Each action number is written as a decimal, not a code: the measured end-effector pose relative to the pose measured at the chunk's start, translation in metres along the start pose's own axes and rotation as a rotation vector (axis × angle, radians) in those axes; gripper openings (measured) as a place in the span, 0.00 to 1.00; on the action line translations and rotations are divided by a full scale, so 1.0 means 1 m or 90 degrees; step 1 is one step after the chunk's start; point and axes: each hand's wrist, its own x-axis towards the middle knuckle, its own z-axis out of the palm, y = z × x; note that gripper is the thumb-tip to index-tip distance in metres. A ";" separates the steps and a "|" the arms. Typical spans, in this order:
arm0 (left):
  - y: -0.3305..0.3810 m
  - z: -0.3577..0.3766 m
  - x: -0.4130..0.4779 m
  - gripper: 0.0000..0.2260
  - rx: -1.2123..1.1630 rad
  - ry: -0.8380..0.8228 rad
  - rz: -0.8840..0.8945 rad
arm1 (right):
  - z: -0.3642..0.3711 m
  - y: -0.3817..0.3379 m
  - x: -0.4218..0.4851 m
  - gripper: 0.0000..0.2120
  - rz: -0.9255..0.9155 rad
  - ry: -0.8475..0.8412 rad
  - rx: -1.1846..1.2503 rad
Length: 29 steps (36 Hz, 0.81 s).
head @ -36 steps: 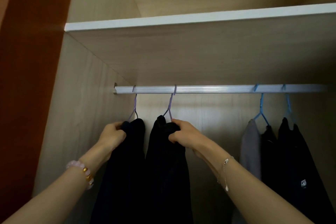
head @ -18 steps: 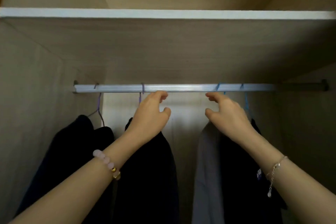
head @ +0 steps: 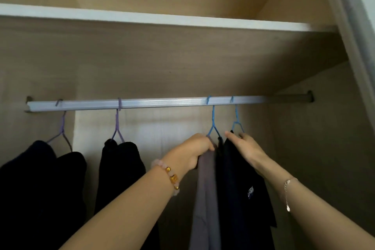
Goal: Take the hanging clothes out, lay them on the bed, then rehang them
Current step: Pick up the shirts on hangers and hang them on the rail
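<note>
A silver rail (head: 162,102) spans the wardrobe. On it hang two purple hangers (head: 117,126) with dark clothes (head: 119,170) at the left and two blue hangers (head: 213,124) at the right. My left hand (head: 194,150) grips the top of a grey garment (head: 205,199) on the first blue hanger. My right hand (head: 246,148) rests on the shoulder of a black garment (head: 243,199) with a small white logo; its fingers are spread over the cloth, below the second blue hanger (head: 236,122).
A white-edged shelf (head: 162,19) runs above the rail. The wardrobe's wooden side wall (head: 314,148) closes in on the right, with a pale door frame (head: 353,16) at the upper right. Another dark garment (head: 40,178) hangs at the far left.
Both hands dropped from near the rail and shifted right to the two blue-hanger garments. The left closed on the grey one. The view has turned right.
</note>
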 end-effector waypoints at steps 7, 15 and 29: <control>-0.005 0.000 0.002 0.12 -0.016 0.052 0.013 | 0.013 -0.018 0.002 0.04 -0.023 -0.016 0.007; -0.023 -0.010 0.001 0.14 -0.064 0.155 0.032 | -0.006 -0.011 0.008 0.09 -0.065 0.015 -0.170; -0.039 -0.035 -0.020 0.13 -0.097 0.218 0.053 | 0.000 -0.023 -0.011 0.17 -0.155 -0.099 -0.180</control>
